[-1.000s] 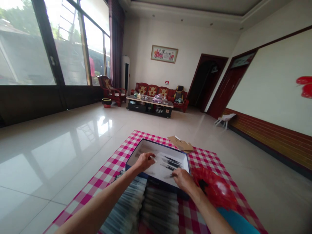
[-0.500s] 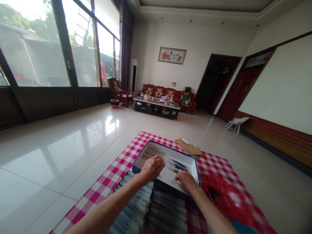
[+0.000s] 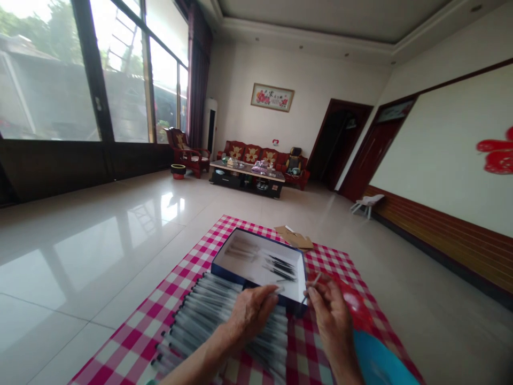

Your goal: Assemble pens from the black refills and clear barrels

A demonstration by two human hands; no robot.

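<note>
Lying near left on the checked cloth (image 3: 128,347): row of clear tubes (image 3: 200,315) with dark ends. Left hand (image 3: 251,310) over the tubes, fingers closed in a pinch, small pale piece (image 3: 280,290) at the fingertips; blur hides what it is. Beyond it, open box (image 3: 227,271), pale rods (image 3: 240,249) left, dark sticks (image 3: 282,263) right. Flat cardboard (image 3: 297,238) far side. Right hand (image 3: 333,310) just off the box's right corner, thumb and finger pinching a thin stick (image 3: 316,279). Red dish (image 3: 359,306) behind that hand, blue bowl (image 3: 382,358) near right.
</note>
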